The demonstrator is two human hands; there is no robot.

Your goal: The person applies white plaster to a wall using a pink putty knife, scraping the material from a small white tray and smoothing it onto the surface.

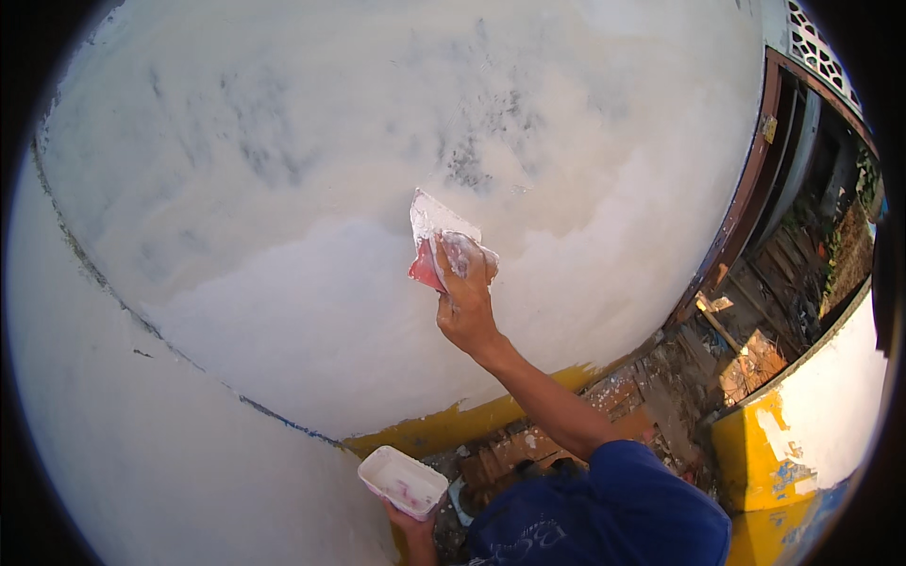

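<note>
My right hand is raised against the pale wall, fingers closed round a putty spreader. The spreader is flat, partly red and thickly coated with white paste. Its blade lies close to the wall; whether its edge touches cannot be told. Lower down, my left hand grips a white rectangular tub from below, its open top facing up. White residue and a pinkish patch show inside the tub. Above the spreader, dark grey marks show through the wall's uneven coat, while the area below is whiter.
A dark crack line marks a corner at left. Yellow paint runs along the wall's foot. Bricks and debris cover the ground. At right are a brown door frame and a low white and yellow wall.
</note>
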